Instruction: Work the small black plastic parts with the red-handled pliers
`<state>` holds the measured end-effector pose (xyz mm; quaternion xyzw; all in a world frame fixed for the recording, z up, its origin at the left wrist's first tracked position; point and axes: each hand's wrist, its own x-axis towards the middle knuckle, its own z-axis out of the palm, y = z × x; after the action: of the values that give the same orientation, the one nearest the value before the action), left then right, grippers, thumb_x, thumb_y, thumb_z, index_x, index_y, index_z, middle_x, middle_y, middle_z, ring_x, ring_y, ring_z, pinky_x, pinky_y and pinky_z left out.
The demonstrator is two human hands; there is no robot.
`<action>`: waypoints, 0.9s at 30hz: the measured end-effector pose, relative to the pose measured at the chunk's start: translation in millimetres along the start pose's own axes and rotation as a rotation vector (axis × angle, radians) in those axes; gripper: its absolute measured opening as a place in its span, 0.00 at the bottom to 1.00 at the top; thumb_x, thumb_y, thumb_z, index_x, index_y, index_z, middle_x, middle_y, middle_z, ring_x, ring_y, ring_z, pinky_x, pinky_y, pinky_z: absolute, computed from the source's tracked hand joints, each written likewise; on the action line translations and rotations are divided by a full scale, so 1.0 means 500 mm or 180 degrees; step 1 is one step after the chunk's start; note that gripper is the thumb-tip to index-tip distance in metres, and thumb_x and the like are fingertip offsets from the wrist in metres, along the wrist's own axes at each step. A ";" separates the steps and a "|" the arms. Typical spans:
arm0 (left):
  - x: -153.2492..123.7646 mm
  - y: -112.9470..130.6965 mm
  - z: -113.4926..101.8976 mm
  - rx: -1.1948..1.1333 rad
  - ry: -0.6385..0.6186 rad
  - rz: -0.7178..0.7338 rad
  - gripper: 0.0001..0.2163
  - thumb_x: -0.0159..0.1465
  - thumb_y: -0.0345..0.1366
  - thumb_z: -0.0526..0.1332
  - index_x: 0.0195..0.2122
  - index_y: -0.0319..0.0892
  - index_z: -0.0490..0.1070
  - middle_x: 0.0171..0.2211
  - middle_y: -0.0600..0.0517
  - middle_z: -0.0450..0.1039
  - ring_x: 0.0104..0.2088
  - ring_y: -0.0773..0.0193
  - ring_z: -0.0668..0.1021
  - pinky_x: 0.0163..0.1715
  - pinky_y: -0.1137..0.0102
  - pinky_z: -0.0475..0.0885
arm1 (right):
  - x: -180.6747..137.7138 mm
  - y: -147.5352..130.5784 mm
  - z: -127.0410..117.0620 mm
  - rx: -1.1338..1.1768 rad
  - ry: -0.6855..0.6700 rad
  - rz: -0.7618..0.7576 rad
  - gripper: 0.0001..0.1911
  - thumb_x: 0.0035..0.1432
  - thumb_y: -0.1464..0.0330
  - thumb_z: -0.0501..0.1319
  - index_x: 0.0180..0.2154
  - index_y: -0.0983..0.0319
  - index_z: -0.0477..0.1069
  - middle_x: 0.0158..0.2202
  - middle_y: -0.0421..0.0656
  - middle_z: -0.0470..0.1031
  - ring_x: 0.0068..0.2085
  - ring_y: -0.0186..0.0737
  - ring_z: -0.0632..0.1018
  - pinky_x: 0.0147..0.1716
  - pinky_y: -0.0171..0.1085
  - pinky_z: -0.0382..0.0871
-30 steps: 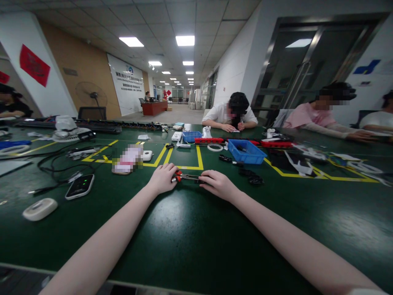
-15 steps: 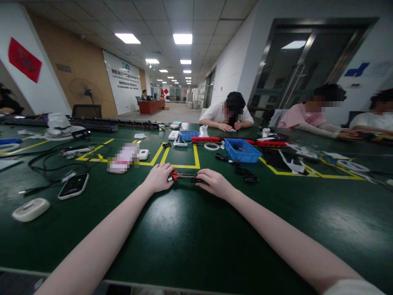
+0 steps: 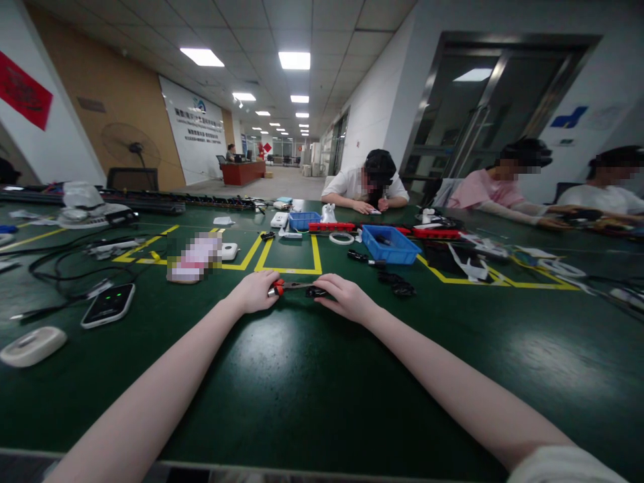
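Long-nosed pliers (image 3: 298,286) with orange-red handles are gripped in my left hand (image 3: 255,292), its fingers wrapped round the handles. Their metal jaws point right, toward my right hand (image 3: 348,299). Under the bent fingers of that hand is a small black piece (image 3: 316,292), partly covered, which looks like a cable or connector. The jaw tips meet or nearly meet this piece; whether they bite on it I cannot tell. Both hands are low over the green table (image 3: 282,389).
Beyond my hands stand a blue bin (image 3: 390,247) and red power strips (image 3: 332,227). Black cables (image 3: 397,284) lie to the right. On the left are a phone (image 3: 194,258), a black-screened device (image 3: 109,305) and a white case (image 3: 33,346). Several people sit across the table.
The camera view has turned slightly, so the scene sits a little further left. My hands keep nearly the same pose, and more of the black piece shows below my right fingers.
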<state>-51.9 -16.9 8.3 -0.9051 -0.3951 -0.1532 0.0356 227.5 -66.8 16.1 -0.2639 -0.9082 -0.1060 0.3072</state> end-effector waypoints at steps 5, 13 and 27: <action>0.000 -0.002 0.000 -0.0055 -0.0054 0.0008 0.06 0.59 0.36 0.58 0.37 0.43 0.65 0.38 0.48 0.73 0.40 0.54 0.76 0.40 0.64 0.71 | -0.002 0.001 0.002 -0.0056 0.0044 0.0024 0.19 0.65 0.64 0.56 0.56 0.61 0.64 0.51 0.52 0.72 0.52 0.46 0.75 0.50 0.46 0.74; -0.003 -0.004 0.004 -0.0177 0.0109 -0.0067 0.06 0.59 0.37 0.57 0.36 0.44 0.64 0.38 0.48 0.73 0.40 0.55 0.76 0.39 0.65 0.71 | 0.002 0.000 0.000 -0.0133 -0.0035 -0.0091 0.14 0.65 0.65 0.56 0.50 0.62 0.70 0.46 0.51 0.75 0.46 0.44 0.76 0.45 0.45 0.75; -0.005 -0.002 0.001 -0.0103 0.0175 -0.0133 0.07 0.58 0.38 0.57 0.37 0.43 0.66 0.38 0.48 0.73 0.40 0.54 0.76 0.38 0.64 0.71 | 0.003 0.003 0.004 -0.0129 0.0060 -0.0124 0.13 0.65 0.66 0.56 0.50 0.62 0.70 0.46 0.50 0.75 0.45 0.43 0.77 0.45 0.44 0.75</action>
<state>-53.9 -17.9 7.1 -0.8925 -0.4103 -0.1851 0.0286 226.1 -64.3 15.3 -0.2513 -0.9078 -0.1329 0.3082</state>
